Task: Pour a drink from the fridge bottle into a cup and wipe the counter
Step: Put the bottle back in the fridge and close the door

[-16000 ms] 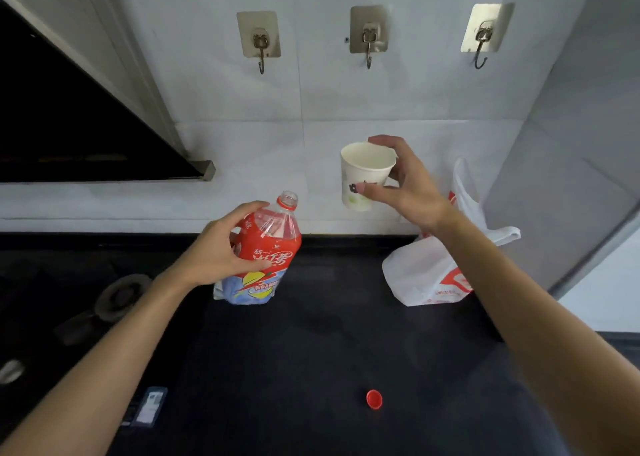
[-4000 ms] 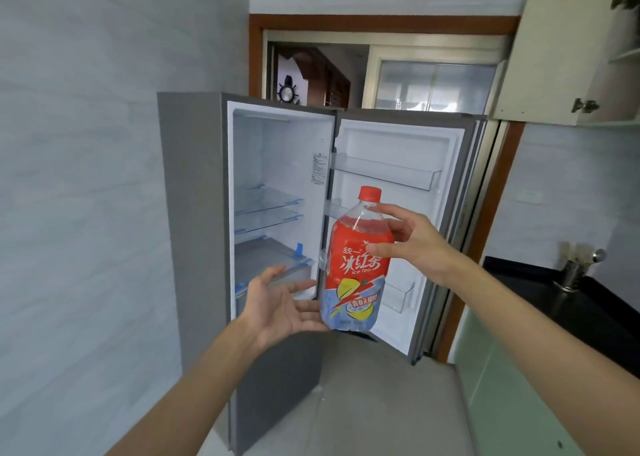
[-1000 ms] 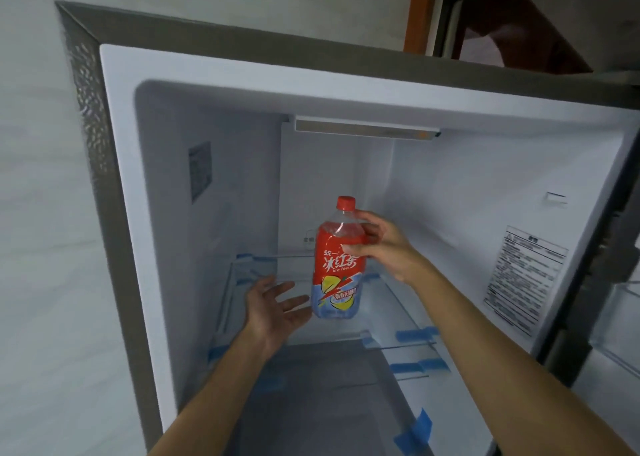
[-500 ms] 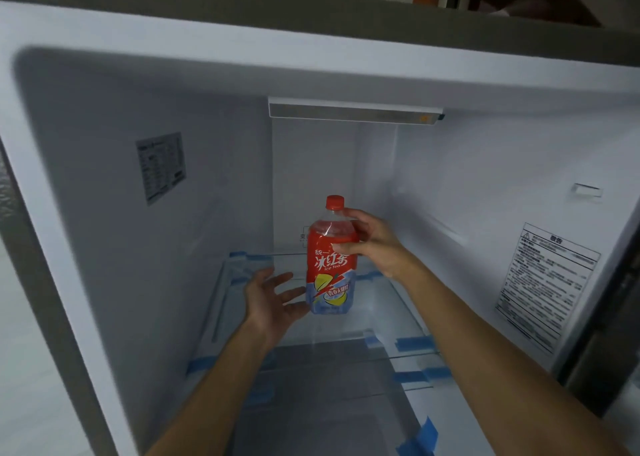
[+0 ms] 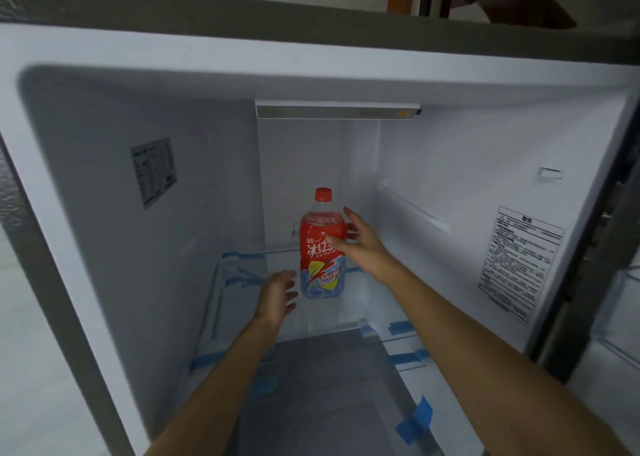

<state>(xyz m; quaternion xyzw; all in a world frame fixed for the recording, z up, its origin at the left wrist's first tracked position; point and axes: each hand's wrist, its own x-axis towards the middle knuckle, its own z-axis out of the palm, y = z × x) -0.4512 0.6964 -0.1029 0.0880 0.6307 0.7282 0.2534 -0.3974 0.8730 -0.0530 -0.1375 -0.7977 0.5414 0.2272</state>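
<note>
Red-labelled plastic iced-tea bottle with its red cap stands upright on my fridge's clear glass shelf. My right hand is spread, fingertips brushing its shoulder; my left hand hovers loosely spread beside its base. A careless nudge could topple it.

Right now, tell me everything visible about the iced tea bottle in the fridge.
The bottle is clear plastic with a red screw cap on and a wrap label, red above and pale blue below, with white lettering and a yellow-green fruit picture. It stands upright on the glass shelf, near the back wall. The right hand is open, fingers on its right shoulder, thumb touching the label. The left hand is open beside its base; contact is unclear.
</note>
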